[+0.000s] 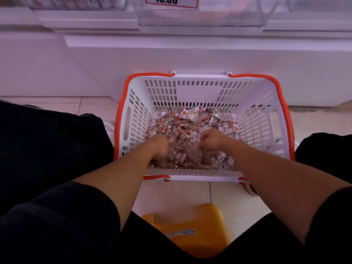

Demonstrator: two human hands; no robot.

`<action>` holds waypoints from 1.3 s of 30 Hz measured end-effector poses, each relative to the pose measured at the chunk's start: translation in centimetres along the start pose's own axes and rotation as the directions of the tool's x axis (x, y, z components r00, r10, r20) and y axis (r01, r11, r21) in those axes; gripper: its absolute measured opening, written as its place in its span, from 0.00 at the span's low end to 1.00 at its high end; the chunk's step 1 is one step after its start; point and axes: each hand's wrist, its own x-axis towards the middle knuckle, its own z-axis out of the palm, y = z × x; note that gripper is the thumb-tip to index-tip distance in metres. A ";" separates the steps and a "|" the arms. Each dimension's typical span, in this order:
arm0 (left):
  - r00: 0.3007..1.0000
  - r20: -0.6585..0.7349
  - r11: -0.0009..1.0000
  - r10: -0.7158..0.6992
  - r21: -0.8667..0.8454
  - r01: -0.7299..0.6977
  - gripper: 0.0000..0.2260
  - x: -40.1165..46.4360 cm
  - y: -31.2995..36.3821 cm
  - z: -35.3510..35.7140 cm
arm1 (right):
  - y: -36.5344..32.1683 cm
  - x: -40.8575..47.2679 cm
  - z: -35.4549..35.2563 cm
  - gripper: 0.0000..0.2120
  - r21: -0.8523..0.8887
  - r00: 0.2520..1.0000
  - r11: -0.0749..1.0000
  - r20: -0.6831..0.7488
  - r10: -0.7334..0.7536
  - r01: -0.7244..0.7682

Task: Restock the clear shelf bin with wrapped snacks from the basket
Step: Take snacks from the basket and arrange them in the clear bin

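In the head view, a white slotted basket (200, 90) with orange handles is seen standing on the tiled floor (171, 195), its far side close against the white base of the shelving (171, 58). Its bottom is covered by a loose heap of wrapped snacks (192, 122), small clear packets with red and brown print. Both bare forearms are reached into the basket from the near side. The left hand (160, 145) is sunk into the heap at the near left, its fingers curled down among the packets; some appear to be gripped, though blur hides the exact hold. The right hand (211, 140) is set just right of the middle, its fingers bent under and closed on packets beneath the knuckles. The two hands are held apart, with packets bunched up between them. The clear shelf bin (200, 18) is seen at the far top, above the basket, with a red-edged price tag (171, 1) on its front. A yellow stool (190, 225) is visible at the near edge, between dark-clothed legs.
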 end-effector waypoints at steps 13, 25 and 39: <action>0.943 -0.004 0.625 0.332 -0.748 -0.223 0.15 -6.5 4.9 -12.6 | -12.3 -11.5 -14.9 0.07 0.011 0.948 0.994 0.300 -0.103 0.104; 0.753 -0.445 0.274 0.485 -0.741 -0.614 0.08 -18.5 8.2 -21.6 | -17.6 -22.8 -16.4 0.16 0.456 0.802 0.685 -0.121 -0.585 0.568; 0.764 -0.548 0.049 0.340 -0.801 -0.597 0.09 -18.8 10.2 -20.0 | -18.2 -23.2 -15.1 0.03 0.417 0.729 0.599 -0.353 -0.587 0.684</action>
